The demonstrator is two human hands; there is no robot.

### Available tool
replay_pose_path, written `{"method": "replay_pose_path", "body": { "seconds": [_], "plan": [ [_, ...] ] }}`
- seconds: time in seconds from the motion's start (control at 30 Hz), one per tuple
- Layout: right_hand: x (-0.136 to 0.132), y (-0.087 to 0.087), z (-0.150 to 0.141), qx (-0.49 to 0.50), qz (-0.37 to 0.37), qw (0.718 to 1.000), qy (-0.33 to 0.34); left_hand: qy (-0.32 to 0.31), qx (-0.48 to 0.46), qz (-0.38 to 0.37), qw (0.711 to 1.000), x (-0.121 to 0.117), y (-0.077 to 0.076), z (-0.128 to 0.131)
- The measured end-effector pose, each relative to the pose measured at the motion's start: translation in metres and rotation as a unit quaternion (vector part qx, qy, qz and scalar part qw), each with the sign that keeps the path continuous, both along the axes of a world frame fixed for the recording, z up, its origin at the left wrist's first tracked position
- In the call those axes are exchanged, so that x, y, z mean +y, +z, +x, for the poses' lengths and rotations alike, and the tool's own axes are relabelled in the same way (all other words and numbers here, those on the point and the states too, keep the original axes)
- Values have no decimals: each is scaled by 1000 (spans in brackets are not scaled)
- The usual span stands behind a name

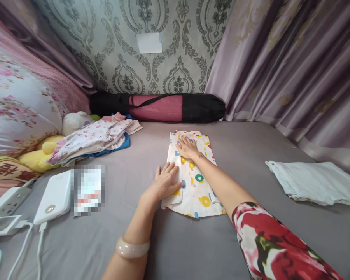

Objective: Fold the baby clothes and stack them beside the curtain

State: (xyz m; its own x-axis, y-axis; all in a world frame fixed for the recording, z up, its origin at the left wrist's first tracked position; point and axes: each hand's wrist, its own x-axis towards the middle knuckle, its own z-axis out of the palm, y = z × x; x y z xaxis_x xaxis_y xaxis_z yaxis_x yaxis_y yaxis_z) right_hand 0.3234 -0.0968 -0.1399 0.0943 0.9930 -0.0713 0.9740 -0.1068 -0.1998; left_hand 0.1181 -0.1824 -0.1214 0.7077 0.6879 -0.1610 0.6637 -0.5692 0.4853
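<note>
With fingers spread flat, gripping nothing, both hands [167,182] [188,147] press the printed shirt [192,194], apparently keeping its folds smooth.

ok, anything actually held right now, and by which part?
Nothing looks held: left hand rests spread on the patterned shirt's left side, right hand near its far end.

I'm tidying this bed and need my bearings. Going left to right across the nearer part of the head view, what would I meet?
Power strip → white power bank → blurred-out packet → patterned garment with the left hand and right hand on it → folded pale cloth.
</note>
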Motion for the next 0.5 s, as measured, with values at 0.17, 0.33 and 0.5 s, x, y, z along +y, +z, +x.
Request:
{"method": "replay_pose_path", "body": {
  "seconds": [0.17,0.33,0.5],
  "plan": [
    [3,10,-9,2,-6,1000,-14,-11,6,-16,1000,0,7,-1],
    [16,14,-26,-10,25,1000,12,-11,18,-18,1000,0,12,0],
    [38,5,-33,-16,41,999,19,-8,14,-14,1000,1,8,1]
  ]
}}
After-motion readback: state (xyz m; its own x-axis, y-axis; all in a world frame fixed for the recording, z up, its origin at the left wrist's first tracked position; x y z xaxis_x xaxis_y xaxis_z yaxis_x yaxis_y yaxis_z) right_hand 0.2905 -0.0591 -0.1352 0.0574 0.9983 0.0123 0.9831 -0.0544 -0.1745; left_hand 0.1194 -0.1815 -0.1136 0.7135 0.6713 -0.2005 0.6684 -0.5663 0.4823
